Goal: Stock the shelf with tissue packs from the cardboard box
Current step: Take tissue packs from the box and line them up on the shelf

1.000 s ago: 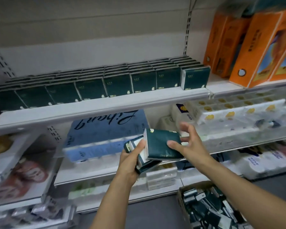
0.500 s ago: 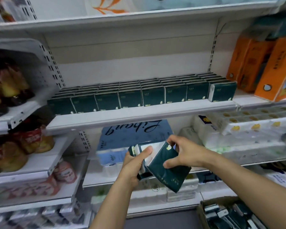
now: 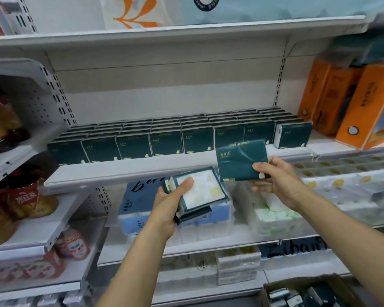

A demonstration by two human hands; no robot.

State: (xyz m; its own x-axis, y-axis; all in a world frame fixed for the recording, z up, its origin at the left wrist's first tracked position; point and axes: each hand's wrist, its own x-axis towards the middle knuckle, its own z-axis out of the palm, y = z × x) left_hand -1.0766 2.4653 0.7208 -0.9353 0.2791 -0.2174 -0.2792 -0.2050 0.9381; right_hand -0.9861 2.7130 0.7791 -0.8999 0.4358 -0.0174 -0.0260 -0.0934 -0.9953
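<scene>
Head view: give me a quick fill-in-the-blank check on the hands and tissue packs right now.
1. The right hand holds one dark green tissue pack in front of the ____ edge.
2. The left hand grips a ____ of packs.
3. The cardboard box sits at the lower ____ of the view.
4. Right of the shelved packs stand ____ boxes.

Missing words: shelf; stack; right; orange

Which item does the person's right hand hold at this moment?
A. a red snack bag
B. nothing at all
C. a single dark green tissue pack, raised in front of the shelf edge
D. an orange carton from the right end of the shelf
C: the right hand pinches one dark green tissue pack just before the shelf, while the left hand grips a stack of packs.
</scene>
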